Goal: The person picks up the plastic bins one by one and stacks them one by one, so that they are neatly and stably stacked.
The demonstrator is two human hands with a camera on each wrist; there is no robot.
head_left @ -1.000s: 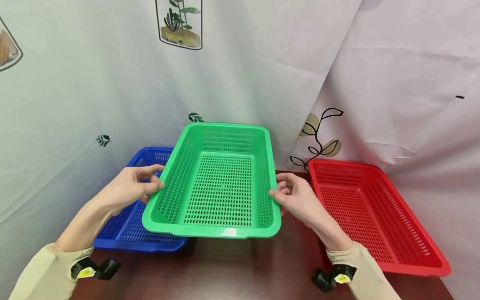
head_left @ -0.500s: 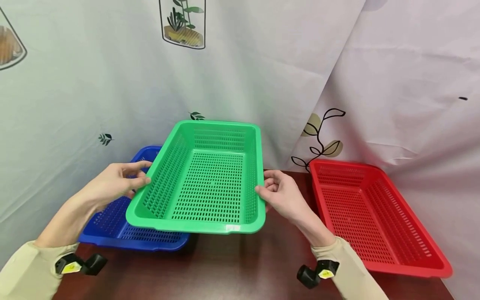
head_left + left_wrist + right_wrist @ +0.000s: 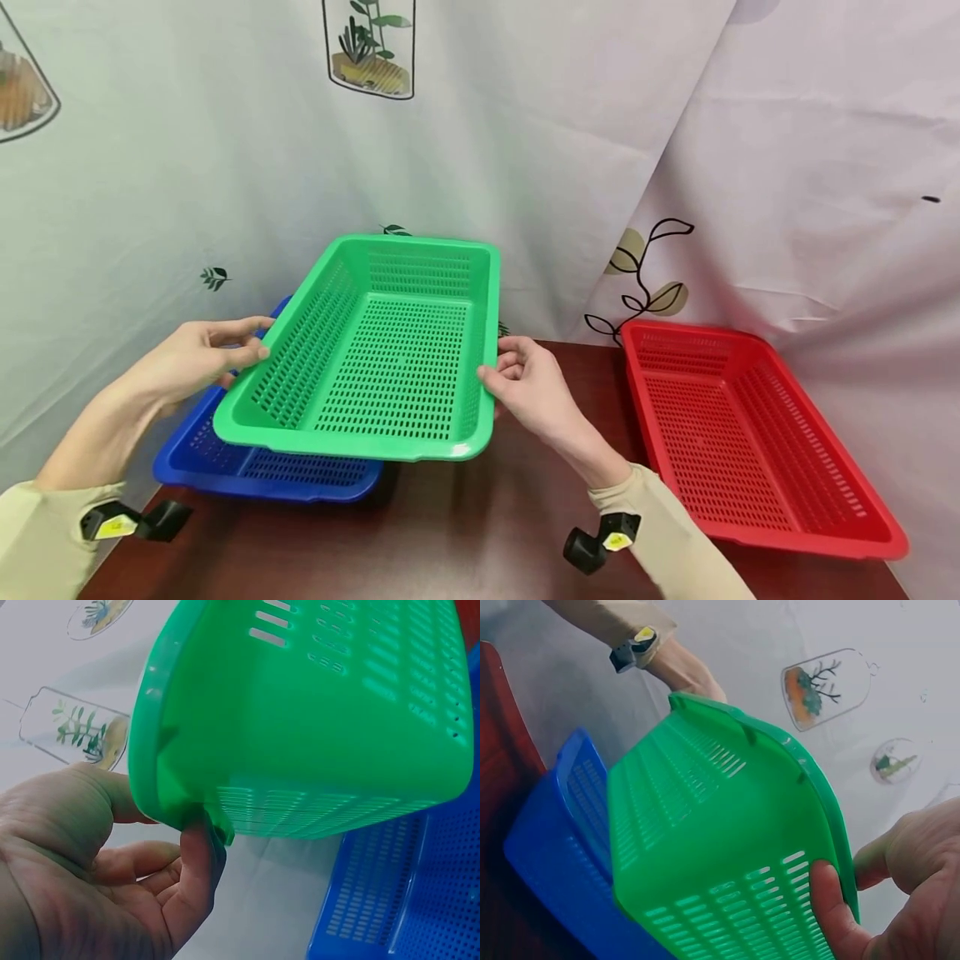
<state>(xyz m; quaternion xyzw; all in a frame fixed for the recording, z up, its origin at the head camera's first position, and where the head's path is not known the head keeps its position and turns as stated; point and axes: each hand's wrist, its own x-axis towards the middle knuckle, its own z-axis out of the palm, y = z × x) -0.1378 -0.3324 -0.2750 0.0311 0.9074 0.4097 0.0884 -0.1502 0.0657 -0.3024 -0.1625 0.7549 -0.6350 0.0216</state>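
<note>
A dark reddish-brown table (image 3: 465, 533) stood before a pale printed cloth (image 3: 525, 125). Closest to the head camera, either side of the green basket (image 3: 390, 367), came the left sleeve (image 3: 37, 542) and the right sleeve (image 3: 667, 533), each with a small black device at the wrist.

The left hand (image 3: 198, 354) pinched the basket's left rim and the right hand (image 3: 528, 387) pinched its right rim, so the green basket hung between them above the table. The head view looked down onto its slotted floor and the thumbs at the rim; the left wrist view gave its outer wall instead, with fingers tucked beneath the lip.

Under the green basket and to its left was the blue basket (image 3: 277, 486), mostly covered in the head view. The right wrist view revealed its outer side; whether the two touched could not be told. Well apart to the right of the green basket, the red basket (image 3: 750, 450) sat on the table.

Beyond the green basket, the cloth bore a printed jar (image 3: 371, 50) and, farther right, a printed vine (image 3: 637, 283). The right wrist view also caught an orange-based jar print (image 3: 817, 686).
</note>
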